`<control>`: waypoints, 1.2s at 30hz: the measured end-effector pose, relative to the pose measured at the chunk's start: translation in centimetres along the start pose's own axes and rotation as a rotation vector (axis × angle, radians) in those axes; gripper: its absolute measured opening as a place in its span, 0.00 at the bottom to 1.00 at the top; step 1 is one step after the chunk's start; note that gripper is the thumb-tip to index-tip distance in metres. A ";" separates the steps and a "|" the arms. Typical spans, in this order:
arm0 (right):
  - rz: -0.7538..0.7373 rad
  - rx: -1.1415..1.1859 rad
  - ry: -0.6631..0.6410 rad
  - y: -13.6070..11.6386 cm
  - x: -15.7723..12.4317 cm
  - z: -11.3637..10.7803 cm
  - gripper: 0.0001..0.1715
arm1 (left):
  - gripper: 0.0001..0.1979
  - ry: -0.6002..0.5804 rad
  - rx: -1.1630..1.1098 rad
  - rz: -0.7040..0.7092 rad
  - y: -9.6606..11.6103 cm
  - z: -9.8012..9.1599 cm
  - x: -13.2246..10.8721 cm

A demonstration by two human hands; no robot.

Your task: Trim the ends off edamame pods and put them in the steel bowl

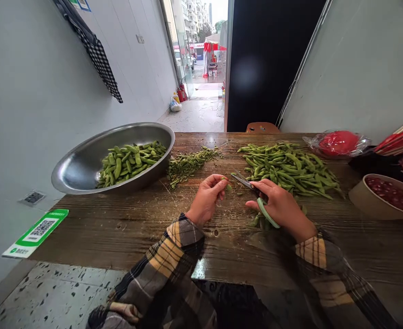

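Observation:
Between the thumb and fingers of my left hand (208, 195) is a green edamame pod (228, 187), mostly covered by the fingers. My right hand (279, 205) grips scissors (243, 181) with pale green handles, their blades apart and pointing toward the pod. A heap of untrimmed-looking pods (290, 167) lies just beyond my right hand. Left of centre, a small pile of green trimmings (191, 164) rests on the wooden table (136, 237). Farther left, a wide steel bowl (76, 160) stands tilted with many pods (129, 162) inside. A few more pods (261, 221) sit partly hidden beneath my right hand.
At the right edge stands a paper tub (368, 201) of dark red contents, near a plastic-wrapped red item (340, 142). A green QR-code card (37, 232) lies at the table's left corner. Behind the table is a chair back (263, 127); an open doorway lies beyond.

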State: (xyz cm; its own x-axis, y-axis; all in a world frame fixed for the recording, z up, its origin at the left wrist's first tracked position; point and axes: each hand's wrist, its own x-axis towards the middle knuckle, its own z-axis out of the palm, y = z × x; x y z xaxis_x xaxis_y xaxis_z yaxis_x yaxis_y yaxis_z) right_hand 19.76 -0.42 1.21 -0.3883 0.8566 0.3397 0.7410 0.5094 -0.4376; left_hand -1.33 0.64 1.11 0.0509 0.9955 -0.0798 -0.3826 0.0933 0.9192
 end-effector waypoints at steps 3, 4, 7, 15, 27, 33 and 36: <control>0.002 0.018 -0.018 -0.3 0.0 0.0 0.29 | 0.14 0.002 -0.191 -0.088 0.4 -0.1 0.2; -0.008 0.026 -0.023 -0.3 0.0 0.1 0.30 | 0.14 0.002 -0.228 -0.107 0.5 -0.1 0.1; -0.042 0.052 -0.036 -0.5 0.0 0.4 0.30 | 0.12 -0.006 -0.287 -0.132 0.4 0.1 0.0; -0.087 0.081 0.017 -0.7 0.0 0.7 0.24 | 0.12 -0.122 -0.254 -0.188 -0.4 0.5 -0.4; 0.035 0.041 0.267 1.5 0.4 -1.9 0.23 | 0.05 -0.215 -0.198 -0.256 0.3 1.3 -0.4; 0.062 0.028 0.339 1.9 0.5 -2.4 0.23 | 0.13 -0.352 0.513 -0.026 -1.0 3.8 -1.0; 0.060 0.021 0.345 2.0 0.6 -2.2 0.23 | 0.11 -0.399 0.867 0.237 -2.2 5.4 -1.0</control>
State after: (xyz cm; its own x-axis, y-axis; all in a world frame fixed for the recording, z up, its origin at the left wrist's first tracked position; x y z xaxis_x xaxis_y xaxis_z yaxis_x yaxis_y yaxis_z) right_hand 22.19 0.94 2.34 -0.1337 0.8085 0.5731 0.7442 0.4637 -0.4807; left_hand 4.39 -0.60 1.27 0.4292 0.8935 0.1323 0.3787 -0.3110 0.8717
